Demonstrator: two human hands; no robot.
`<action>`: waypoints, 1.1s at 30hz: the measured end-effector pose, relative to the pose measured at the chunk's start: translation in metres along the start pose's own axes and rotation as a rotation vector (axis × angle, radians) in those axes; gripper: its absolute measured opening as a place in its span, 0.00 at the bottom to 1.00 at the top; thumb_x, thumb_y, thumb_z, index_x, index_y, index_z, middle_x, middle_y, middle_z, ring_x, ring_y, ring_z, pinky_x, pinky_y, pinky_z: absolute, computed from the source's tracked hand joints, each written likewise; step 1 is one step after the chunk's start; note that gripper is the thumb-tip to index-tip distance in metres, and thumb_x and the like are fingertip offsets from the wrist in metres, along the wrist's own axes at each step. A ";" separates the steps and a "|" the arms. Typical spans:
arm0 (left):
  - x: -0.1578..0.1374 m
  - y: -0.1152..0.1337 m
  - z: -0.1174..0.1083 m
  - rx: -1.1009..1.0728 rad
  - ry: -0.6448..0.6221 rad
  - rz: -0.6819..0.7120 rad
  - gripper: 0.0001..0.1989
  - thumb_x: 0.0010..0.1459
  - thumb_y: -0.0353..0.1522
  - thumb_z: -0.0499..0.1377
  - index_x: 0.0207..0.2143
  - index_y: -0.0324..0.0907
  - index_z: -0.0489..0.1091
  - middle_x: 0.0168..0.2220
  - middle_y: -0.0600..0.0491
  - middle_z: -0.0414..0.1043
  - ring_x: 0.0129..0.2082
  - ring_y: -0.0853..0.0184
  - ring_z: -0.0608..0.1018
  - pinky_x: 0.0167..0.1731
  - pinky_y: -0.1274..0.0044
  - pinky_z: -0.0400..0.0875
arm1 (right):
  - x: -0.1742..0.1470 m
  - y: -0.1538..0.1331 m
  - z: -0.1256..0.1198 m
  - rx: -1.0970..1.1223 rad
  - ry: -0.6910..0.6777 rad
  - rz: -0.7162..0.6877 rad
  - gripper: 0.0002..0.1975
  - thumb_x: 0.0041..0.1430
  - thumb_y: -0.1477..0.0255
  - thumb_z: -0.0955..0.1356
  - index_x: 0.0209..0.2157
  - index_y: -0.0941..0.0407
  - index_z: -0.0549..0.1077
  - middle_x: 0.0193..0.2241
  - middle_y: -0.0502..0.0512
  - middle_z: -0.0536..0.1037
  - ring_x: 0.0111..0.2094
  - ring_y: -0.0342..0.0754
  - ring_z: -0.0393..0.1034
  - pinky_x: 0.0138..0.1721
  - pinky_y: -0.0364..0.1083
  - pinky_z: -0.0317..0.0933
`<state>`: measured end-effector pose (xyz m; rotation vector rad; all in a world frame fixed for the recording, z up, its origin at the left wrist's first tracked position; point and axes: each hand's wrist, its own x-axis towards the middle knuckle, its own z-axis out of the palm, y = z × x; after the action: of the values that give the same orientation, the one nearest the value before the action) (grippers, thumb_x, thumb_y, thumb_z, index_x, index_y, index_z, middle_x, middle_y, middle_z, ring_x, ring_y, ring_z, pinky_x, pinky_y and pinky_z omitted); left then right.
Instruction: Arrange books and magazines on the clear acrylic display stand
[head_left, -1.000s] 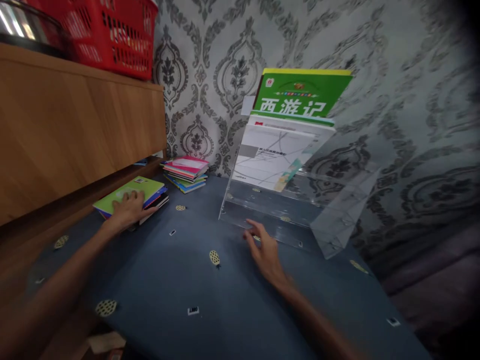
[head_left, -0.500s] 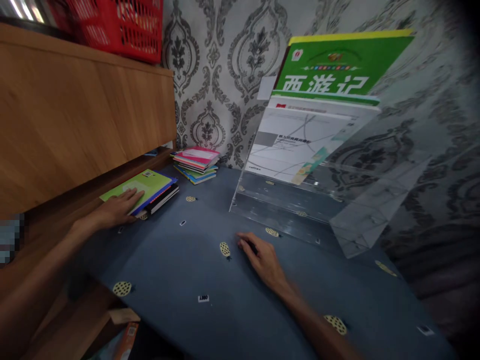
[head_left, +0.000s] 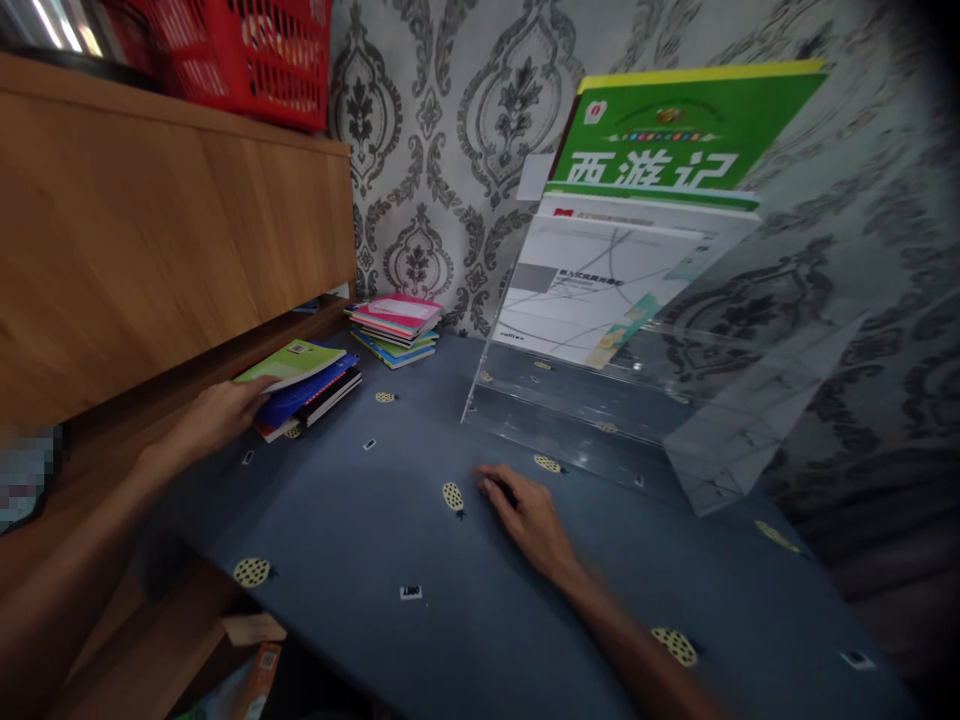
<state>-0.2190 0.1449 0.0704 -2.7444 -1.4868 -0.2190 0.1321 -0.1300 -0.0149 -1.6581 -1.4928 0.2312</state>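
Observation:
My left hand (head_left: pixel 223 415) is closed on the near edge of a green book (head_left: pixel 304 358) and tilts it up slightly. Beneath it, a blue book (head_left: pixel 311 390) and a dark, thicker book (head_left: pixel 330 397) lie stacked on the table. My right hand (head_left: pixel 529 515) rests on the blue tablecloth (head_left: pixel 360 520) with its fingers curled; what they hold, if anything, I cannot make out. Beyond it stands a clear acrylic rack (head_left: pixel 570 395), tilted back, bearing a green-covered book (head_left: pixel 690 125) and a white booklet (head_left: pixel 592 290).
A pile of books with a pink one on top (head_left: pixel 397 312) sits by the wall. To the left is a wooden cabinet (head_left: pixel 172 210) with a red plastic basket (head_left: pixel 240 65) on it. An orange item (head_left: pixel 259 685) lies below the table's near edge.
My left hand has gone from lying flat on the green book to gripping its near edge. The green book has shifted and lifted, baring more of the blue one. My right hand stays put.

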 end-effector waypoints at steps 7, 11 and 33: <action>-0.004 0.028 0.009 0.113 -0.065 0.109 0.28 0.67 0.44 0.43 0.63 0.45 0.65 0.60 0.45 0.72 0.58 0.50 0.74 0.54 0.63 0.69 | 0.000 0.002 0.001 -0.018 0.000 -0.006 0.13 0.67 0.65 0.63 0.42 0.51 0.78 0.36 0.54 0.83 0.37 0.54 0.79 0.41 0.53 0.72; -0.009 0.024 0.021 0.113 -0.047 0.210 0.31 0.62 0.45 0.51 0.64 0.40 0.62 0.65 0.43 0.65 0.64 0.51 0.68 0.61 0.64 0.63 | 0.000 0.003 0.000 -0.029 -0.004 -0.018 0.13 0.67 0.65 0.62 0.42 0.51 0.78 0.36 0.55 0.83 0.37 0.54 0.79 0.42 0.53 0.73; 0.018 0.018 -0.048 -0.128 0.219 -0.006 0.20 0.65 0.37 0.47 0.53 0.37 0.67 0.34 0.51 0.73 0.34 0.64 0.74 0.38 0.75 0.66 | 0.000 0.006 0.001 -0.037 -0.022 -0.019 0.14 0.66 0.66 0.62 0.42 0.53 0.78 0.36 0.56 0.83 0.38 0.53 0.79 0.42 0.51 0.72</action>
<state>-0.1995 0.1464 0.1213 -2.7026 -1.4713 -0.6135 0.1363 -0.1293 -0.0198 -1.6749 -1.5370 0.2136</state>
